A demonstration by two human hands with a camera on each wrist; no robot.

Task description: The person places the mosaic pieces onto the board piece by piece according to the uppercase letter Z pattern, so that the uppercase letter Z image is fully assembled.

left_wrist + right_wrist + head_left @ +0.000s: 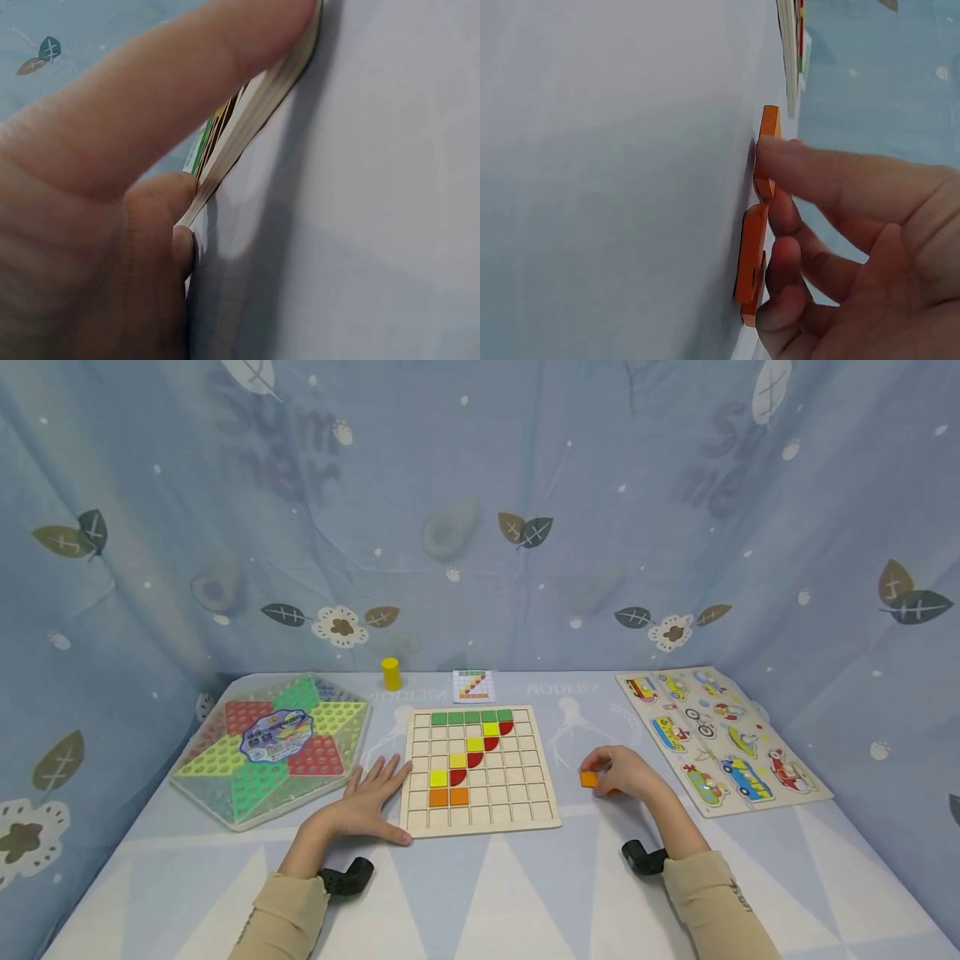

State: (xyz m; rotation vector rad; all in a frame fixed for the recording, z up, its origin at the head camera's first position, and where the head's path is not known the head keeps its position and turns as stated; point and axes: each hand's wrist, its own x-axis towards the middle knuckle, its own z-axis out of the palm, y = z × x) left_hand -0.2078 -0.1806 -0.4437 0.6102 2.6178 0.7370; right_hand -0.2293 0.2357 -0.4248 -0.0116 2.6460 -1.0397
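Observation:
A wooden grid board (505,810) lies on the table with green tiles (472,717), yellow tiles (458,761), red quarter-round tiles (476,760) and two orange tiles (448,797) set in its squares. My left hand (358,807) rests at the board's left side, fingers spread, the thumb at its near left corner. In the left wrist view the thumb (187,75) lies along the board's edge. To the right of the board, my right hand (624,772) pinches an orange square tile (770,120) between thumb and fingers. More orange tiles (751,255) lie under the curled fingers.
A small picture card (473,687) stands behind the board, with a yellow cylinder (391,674) to its left. A hexagonal game board (272,752) in clear wrap lies at left. At right is a wooden vehicle puzzle (723,739). Patterned curtain (480,593) hangs behind.

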